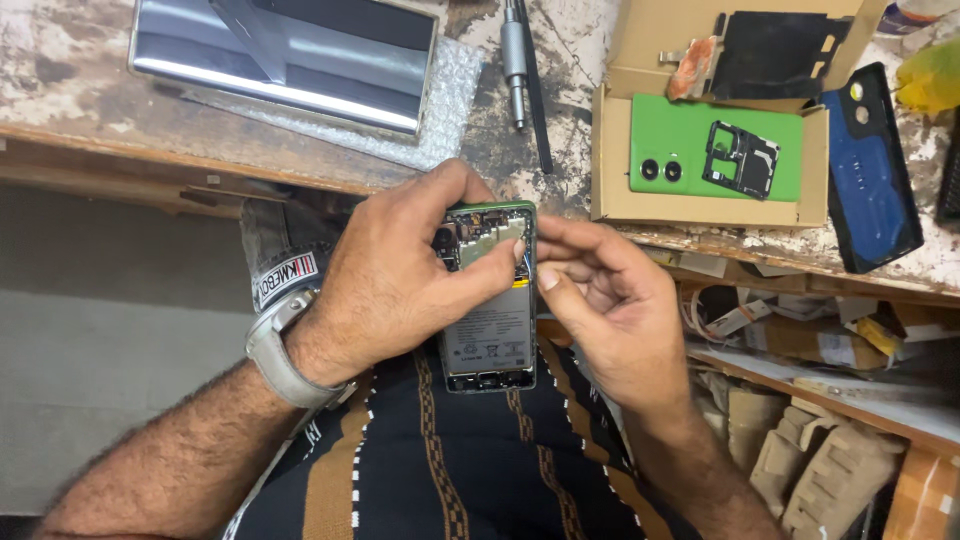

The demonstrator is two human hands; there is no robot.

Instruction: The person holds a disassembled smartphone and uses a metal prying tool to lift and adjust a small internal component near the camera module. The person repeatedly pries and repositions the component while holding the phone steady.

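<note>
An opened smartphone (492, 335) with its back removed shows a battery and a circuit board near the top. My left hand (400, 275) wraps around its upper left side, thumb pressed across the board. My right hand (605, 295) is against the phone's right edge, fingertips pinched together at the upper right corner of the board; whether something tiny is between them I cannot tell. A grey watch band (280, 350) is on my left wrist. The phone is held above my lap, over a dark striped garment (470, 470).
On the worn workbench (90, 90) lie a display panel on bubble wrap (290, 50), a metal screwdriver (516, 60), a cardboard box (612, 150) holding a green back cover (680, 150) and black plates, and a blue phone case (872, 175). Shelves with packets are at right.
</note>
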